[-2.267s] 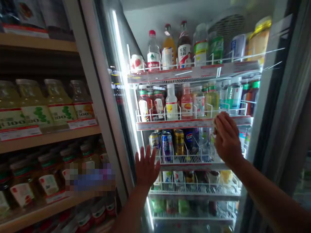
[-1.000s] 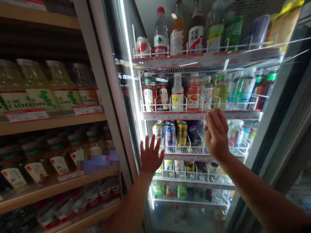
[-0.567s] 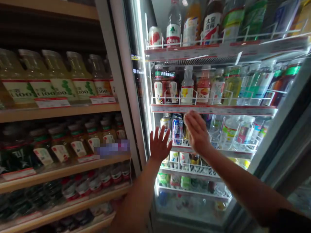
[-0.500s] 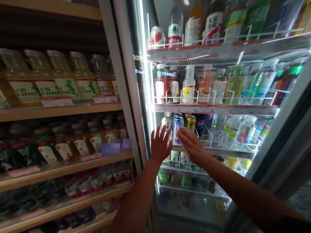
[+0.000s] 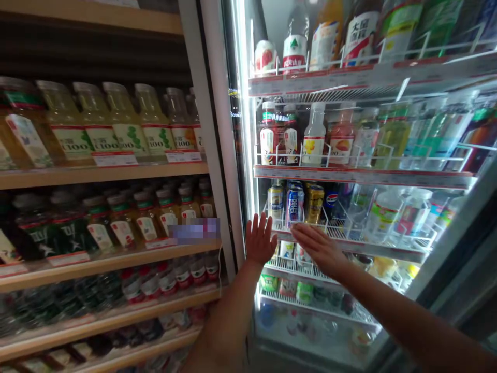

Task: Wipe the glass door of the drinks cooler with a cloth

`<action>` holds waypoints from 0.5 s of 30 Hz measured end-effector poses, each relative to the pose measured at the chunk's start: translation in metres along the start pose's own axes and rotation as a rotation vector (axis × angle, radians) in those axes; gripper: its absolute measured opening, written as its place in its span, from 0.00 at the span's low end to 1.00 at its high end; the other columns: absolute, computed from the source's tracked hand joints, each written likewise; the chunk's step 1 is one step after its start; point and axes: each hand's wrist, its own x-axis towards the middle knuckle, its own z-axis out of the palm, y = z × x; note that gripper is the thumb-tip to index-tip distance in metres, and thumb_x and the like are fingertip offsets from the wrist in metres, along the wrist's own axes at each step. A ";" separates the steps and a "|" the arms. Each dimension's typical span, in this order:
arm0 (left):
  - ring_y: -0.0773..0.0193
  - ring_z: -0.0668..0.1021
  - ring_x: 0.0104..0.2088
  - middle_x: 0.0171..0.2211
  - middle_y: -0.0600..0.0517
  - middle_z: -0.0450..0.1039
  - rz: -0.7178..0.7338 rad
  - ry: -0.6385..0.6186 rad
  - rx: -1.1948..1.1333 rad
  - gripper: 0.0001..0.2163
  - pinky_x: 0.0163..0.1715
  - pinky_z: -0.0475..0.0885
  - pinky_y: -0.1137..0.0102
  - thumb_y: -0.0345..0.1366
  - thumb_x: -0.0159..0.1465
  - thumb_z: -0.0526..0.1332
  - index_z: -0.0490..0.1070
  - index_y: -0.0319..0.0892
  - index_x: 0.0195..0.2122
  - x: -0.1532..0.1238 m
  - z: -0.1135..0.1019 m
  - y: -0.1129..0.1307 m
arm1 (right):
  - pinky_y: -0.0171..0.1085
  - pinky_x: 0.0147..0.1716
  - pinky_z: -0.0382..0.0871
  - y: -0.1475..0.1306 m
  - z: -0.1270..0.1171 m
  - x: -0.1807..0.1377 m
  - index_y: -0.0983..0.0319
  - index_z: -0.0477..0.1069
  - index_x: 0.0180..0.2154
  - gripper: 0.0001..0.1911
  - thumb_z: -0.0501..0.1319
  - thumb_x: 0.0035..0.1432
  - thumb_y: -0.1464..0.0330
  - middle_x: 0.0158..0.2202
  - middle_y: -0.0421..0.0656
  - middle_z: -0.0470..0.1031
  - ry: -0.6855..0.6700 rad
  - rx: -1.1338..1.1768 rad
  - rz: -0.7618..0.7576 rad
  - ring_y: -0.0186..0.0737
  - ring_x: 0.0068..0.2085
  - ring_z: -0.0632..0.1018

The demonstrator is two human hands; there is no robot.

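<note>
My left hand (image 5: 259, 240) is spread flat against the left edge of the lit drinks fridge, fingers pointing up, holding nothing. My right hand (image 5: 318, 245) is stretched out flat, fingers pointing left, in front of the wire shelf (image 5: 349, 246) that carries cans. A blue can (image 5: 294, 206) and a gold can (image 5: 314, 203) stand just above my right hand. Neither hand grips anything.
The fridge holds several wire shelves of bottles, with a red price strip (image 5: 361, 176) on each. To the left, wooden shelves (image 5: 104, 174) carry rows of yellow juice bottles (image 5: 116, 124) and tea bottles. The fridge frame (image 5: 217, 129) stands between them.
My right hand has dropped from the second shelf's price strip down and left to the can shelf. My left hand stayed on the fridge edge. The view shifted, sliding the fridge to the right.
</note>
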 end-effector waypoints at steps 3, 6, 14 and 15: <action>0.50 0.49 0.72 0.69 0.41 0.54 -0.004 -0.002 0.005 0.30 0.70 0.50 0.51 0.41 0.72 0.48 0.43 0.38 0.72 0.000 0.000 0.000 | 0.52 0.67 0.62 0.013 -0.007 0.015 0.56 0.44 0.71 0.38 0.54 0.65 0.78 0.67 0.42 0.64 0.122 -0.040 0.136 0.46 0.69 0.61; 0.50 0.49 0.72 0.70 0.42 0.54 -0.010 -0.011 0.005 0.30 0.70 0.50 0.51 0.41 0.72 0.48 0.43 0.39 0.72 0.000 -0.001 0.001 | 0.53 0.68 0.60 0.012 -0.003 0.021 0.55 0.44 0.71 0.38 0.55 0.65 0.77 0.66 0.43 0.64 0.199 -0.044 0.186 0.47 0.69 0.60; 0.51 0.49 0.72 0.69 0.41 0.54 -0.009 -0.017 -0.004 0.31 0.70 0.50 0.52 0.41 0.71 0.50 0.42 0.39 0.72 -0.001 0.000 0.000 | 0.48 0.67 0.62 0.000 0.003 0.018 0.60 0.44 0.71 0.36 0.53 0.66 0.77 0.64 0.44 0.67 0.083 -0.006 0.053 0.43 0.69 0.62; 0.50 0.49 0.72 0.69 0.41 0.54 -0.009 -0.016 -0.006 0.31 0.70 0.50 0.51 0.41 0.71 0.50 0.42 0.39 0.72 -0.001 0.000 0.000 | 0.51 0.68 0.60 0.006 -0.002 0.025 0.57 0.44 0.71 0.37 0.54 0.65 0.77 0.66 0.43 0.65 0.140 -0.019 0.119 0.45 0.69 0.61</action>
